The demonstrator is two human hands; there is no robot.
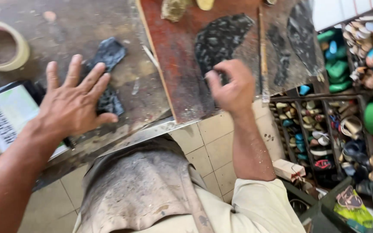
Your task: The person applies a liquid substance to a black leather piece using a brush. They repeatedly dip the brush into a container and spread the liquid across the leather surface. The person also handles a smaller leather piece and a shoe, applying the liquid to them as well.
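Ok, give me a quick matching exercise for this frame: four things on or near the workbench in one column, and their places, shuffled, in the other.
Things:
1. left hand
2. right hand
3. tape roll
4. shelf of small shoe parts

Places:
A. far left of the bench
B. pressed flat on a dark sole piece
C. lower right, below the bench edge
D. at the near edge of the red board, by a speckled dark cutout

Pairs: 1-B, 2-D, 3-A, 4-C
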